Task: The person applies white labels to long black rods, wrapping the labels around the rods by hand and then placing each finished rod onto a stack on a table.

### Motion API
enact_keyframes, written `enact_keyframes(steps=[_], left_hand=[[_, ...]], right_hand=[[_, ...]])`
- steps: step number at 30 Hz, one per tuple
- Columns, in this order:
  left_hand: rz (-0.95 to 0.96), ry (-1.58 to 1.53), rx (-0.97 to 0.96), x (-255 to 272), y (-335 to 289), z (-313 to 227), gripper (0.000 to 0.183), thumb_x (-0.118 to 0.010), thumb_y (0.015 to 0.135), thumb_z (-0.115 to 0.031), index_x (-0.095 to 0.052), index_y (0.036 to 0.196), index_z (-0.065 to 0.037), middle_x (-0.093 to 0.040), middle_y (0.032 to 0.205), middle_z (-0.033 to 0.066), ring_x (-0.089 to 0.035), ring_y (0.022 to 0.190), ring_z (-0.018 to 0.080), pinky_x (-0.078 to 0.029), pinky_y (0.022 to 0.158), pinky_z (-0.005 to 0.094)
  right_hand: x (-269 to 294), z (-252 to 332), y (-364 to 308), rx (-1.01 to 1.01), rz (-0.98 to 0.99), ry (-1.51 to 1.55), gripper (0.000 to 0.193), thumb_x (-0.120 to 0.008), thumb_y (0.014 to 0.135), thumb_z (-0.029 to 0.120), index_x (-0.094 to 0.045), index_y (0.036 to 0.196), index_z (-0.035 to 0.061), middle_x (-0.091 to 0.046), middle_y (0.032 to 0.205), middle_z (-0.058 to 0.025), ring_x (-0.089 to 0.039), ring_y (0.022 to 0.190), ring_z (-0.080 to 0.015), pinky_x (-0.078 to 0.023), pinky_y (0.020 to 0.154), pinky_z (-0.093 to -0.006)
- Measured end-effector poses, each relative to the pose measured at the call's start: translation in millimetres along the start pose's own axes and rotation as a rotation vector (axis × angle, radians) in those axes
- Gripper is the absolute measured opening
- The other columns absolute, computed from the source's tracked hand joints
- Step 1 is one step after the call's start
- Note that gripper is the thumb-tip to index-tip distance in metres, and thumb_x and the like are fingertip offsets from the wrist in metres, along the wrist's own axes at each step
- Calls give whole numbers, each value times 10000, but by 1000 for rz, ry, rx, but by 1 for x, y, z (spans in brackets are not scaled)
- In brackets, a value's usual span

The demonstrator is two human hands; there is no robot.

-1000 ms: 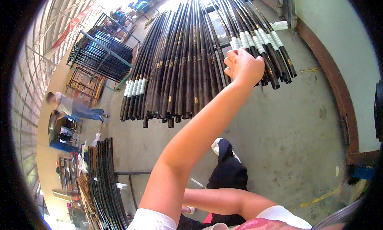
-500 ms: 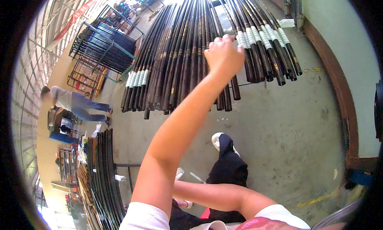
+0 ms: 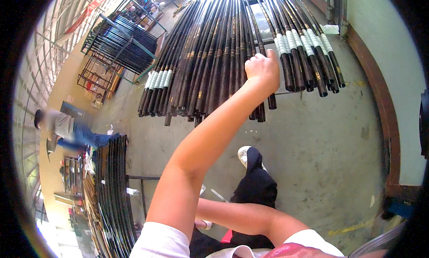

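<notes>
While another person point(image 3: 62, 128) bends over at the far left beside a low stack of long black rods point(image 3: 111, 191), and a green metal rack point(image 3: 123, 45) holds more of them further back, the work in hand sits at the centre of the view. There a wide fan of dark rods point(image 3: 210, 65) lies with its butt ends toward the wearer, above the concrete floor point(image 3: 321, 146). A few at its left edge are wrapped in white bands point(image 3: 157, 79).

Over the last second the left hand point(image 3: 261, 70) has slid leftward across the fan. It has left the edge of the white-banded rods on the right point(image 3: 304, 48) and settled on the middle of the dark bundle. The rod ends that were level with the knuckles now stick out below them, nearer the wearer. This suggests that the hand has reached further up the shafts or drawn a couple of rods back; the view cannot settle which. Either way, the picking has moved from the banded group to the plain dark one.

The grip is closed. The fingers point(image 3: 254, 61) curl down over the top of two or three dark rods and the thumb lies along the right side, so the hand clasps them rather than resting flat. The right forearm point(image 3: 241, 215) crosses low in the view, and its hand is hidden behind the left arm. At the far right a pale wall point(image 3: 389, 79) curves round.
</notes>
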State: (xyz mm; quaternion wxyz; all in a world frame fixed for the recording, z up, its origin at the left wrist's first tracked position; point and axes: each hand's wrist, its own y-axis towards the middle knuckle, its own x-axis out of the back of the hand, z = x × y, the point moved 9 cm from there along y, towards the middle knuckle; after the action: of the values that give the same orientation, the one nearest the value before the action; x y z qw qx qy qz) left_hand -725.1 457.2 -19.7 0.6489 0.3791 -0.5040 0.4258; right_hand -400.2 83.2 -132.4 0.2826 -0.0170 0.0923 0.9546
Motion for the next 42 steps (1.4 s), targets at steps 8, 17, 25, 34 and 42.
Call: enact_keyframes(steps=[8,17,25,34,42], left_hand=[[71,-1589,369,-2,0,58,307,-546,820,-71,-454,1070,82,-547,726,122,-529,511,182,-439,429,331],[-344,-1873,-25,79,-154,95,594,-530,882,-80,-167,1353,-75,-467,772,67,-466,461,107,-394,376,248],[-478,-1856,112,75,-284,185,611,-503,885,-54,-177,1392,-153,-506,808,22,-426,510,50,-351,423,190],[-851,-1479,382,71,-462,278,587,-543,878,-143,-235,1372,-64,-538,905,57,-427,610,43,-370,535,176],[-786,-1140,826,6,-588,270,541,-554,848,-34,-332,1342,-43,-539,1016,94,-545,893,147,-435,806,278]], right_hand=[[5,-3,-2,-30,32,-41,252,-544,838,174,-570,1074,89,-572,1083,-56,-517,996,-165,-411,848,-316],[10,-10,4,-53,112,-165,250,-546,837,182,-566,1068,86,-575,1063,-55,-522,973,-157,-409,845,-310],[-12,-17,3,-115,262,-308,249,-549,836,189,-563,1062,84,-577,1046,-54,-527,952,-150,-408,841,-306],[-9,18,50,-101,233,-245,249,-551,835,196,-559,1056,82,-580,1026,-53,-532,929,-143,-406,838,-301],[-37,94,73,-4,130,397,440,-466,921,367,-509,1205,35,-541,1023,-4,-492,895,-102,-389,799,-260]])
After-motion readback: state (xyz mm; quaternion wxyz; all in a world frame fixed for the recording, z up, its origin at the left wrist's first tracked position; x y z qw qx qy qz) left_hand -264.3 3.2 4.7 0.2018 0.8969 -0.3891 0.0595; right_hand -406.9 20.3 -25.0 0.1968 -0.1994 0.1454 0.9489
